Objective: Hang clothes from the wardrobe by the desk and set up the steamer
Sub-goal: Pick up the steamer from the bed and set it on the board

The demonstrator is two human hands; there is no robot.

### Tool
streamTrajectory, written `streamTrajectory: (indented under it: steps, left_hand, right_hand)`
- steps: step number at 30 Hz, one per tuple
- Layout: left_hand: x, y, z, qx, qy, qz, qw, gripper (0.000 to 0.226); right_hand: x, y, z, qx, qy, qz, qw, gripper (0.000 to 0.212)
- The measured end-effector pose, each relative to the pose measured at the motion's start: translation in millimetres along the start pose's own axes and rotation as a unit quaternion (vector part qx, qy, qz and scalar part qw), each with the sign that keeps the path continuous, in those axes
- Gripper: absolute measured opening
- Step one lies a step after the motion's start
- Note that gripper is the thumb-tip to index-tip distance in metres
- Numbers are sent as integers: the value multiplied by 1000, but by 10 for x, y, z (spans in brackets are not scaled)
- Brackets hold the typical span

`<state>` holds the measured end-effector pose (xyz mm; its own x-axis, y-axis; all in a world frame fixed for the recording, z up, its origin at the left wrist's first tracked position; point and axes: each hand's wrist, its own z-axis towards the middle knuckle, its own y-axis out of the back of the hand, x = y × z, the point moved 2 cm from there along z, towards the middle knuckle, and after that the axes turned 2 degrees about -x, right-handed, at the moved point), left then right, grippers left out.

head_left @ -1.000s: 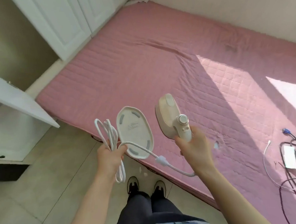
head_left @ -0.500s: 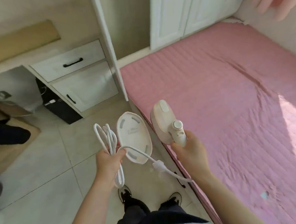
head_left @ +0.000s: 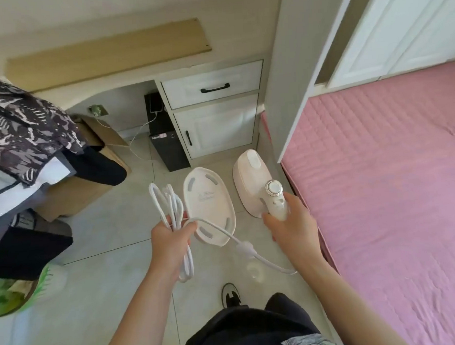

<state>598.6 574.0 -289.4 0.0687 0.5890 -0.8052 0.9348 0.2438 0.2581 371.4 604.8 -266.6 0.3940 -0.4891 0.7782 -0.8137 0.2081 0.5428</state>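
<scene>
My right hand (head_left: 291,224) grips the handle of a cream hand-held steamer (head_left: 256,181) with a round silver dial, its head pointing away from me. My left hand (head_left: 171,237) holds the coiled white power cord (head_left: 169,202) together with the steamer's white oval base (head_left: 209,205), which stands tilted on edge. The cord loops from the coil under both hands to the steamer. Dark patterned clothes (head_left: 24,131) hang at the left edge. The wardrobe's white doors (head_left: 404,25) stand at the top right.
A desk (head_left: 135,71) with a white drawer unit (head_left: 214,109) is ahead, a black computer tower (head_left: 165,138) and a cable under it. A cardboard box (head_left: 88,175) sits left. The pink bed (head_left: 394,175) fills the right. Tiled floor lies below me.
The view has swung left from the bed toward the desk and the hanging clothes. Both hands keep the same hold on the steamer, the base and the cord.
</scene>
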Motion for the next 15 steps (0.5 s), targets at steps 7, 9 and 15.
streamTrajectory:
  steps: [7, 9, 15]
  left_hand:
    - [-314, 246, 477, -35, 16, -33, 999, 15]
    - [-435, 257, 641, -42, 14, -37, 998, 15]
    - [-886, 164, 1231, -62, 15, -61, 996, 19]
  right_hand:
    - [473, -460, 411, 21, 12, -6, 1000, 44]
    - [601, -548, 584, 26, 10, -6, 1000, 44]
    - [1091, -768, 1253, 45, 29, -10, 999, 41]
